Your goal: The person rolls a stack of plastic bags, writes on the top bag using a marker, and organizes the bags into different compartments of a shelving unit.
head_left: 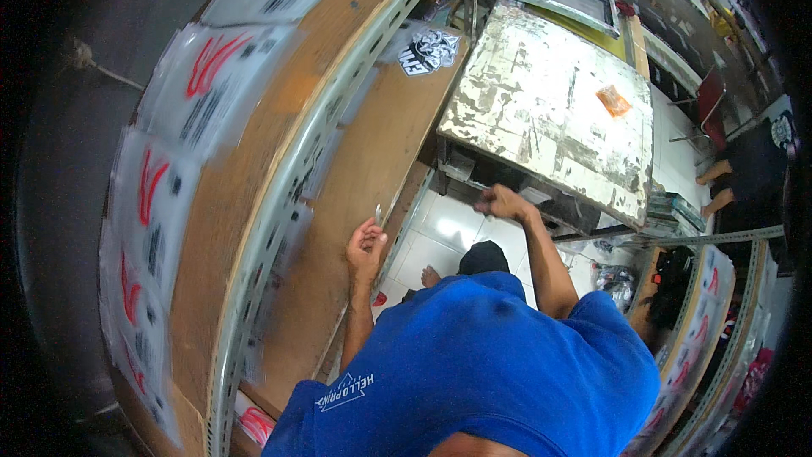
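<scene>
Left hand (365, 245): fingers bent, pinching 1 slim white object (377, 213) at the tips;
Slim white object: above the brown shelf board (355, 165), near its right edge;
Right hand (503, 201): fingers curled in, blurred; I cannot tell whether it grips anything; just beside the worn white table (541, 89);
Tabletop: 1 orange packet (613, 101); 
Shelf board's far end: 1 black-and-white sticker (427, 52).
</scene>
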`<state>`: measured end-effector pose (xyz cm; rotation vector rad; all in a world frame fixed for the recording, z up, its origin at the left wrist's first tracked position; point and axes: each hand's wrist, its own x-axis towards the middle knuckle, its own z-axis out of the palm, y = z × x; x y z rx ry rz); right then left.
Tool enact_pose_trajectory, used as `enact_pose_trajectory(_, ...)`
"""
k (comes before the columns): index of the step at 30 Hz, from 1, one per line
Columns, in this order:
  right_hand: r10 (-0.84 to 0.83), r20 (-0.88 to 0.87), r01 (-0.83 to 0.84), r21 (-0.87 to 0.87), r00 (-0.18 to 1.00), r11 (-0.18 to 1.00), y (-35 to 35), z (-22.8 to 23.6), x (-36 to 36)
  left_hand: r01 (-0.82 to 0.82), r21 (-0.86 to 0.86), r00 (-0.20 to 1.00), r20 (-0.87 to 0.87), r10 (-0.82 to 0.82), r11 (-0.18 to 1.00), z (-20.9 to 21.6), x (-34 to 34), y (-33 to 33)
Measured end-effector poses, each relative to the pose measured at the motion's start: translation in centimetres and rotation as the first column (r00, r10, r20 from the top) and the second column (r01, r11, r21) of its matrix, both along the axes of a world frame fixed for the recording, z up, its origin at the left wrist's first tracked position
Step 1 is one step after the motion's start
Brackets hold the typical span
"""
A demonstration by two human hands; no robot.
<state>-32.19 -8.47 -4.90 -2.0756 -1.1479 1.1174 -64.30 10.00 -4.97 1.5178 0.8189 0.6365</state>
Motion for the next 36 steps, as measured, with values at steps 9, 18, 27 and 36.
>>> enact_pose_trajectory(9, -0.492, 0.244, 0.291, 0.564, 0.836, 0.773, 25.6, 2.1, 16.5, -0.301, 0.249, 0.876, -0.310, 0.370, 0.921, -2.0, 1.9, 1.1)
enact_pose_trajectory(18, -0.376, 0.578, 0.307, 0.218, 0.724, 0.926, 41.4, 0.3, 27.6, -0.556, 0.163, 0.794, -0.187, 0.579, 0.815, -1.1, 4.8, 0.9)
enact_pose_trajectory(27, -0.371, 0.501, 0.303, 0.214, 0.782, 0.929, 47.9, -5.4, 23.5, -0.722, 0.397, 0.582, -0.094, 0.808, 0.567, -2.5, 4.9, -1.7)
enact_pose_trajectory(36, -0.649, -0.075, 0.533, 0.645, 0.757, 0.547, 54.7, -17.6, 28.0, -0.700, 0.457, 0.545, -0.156, 0.824, 0.549, -3.2, 6.6, 0.5)
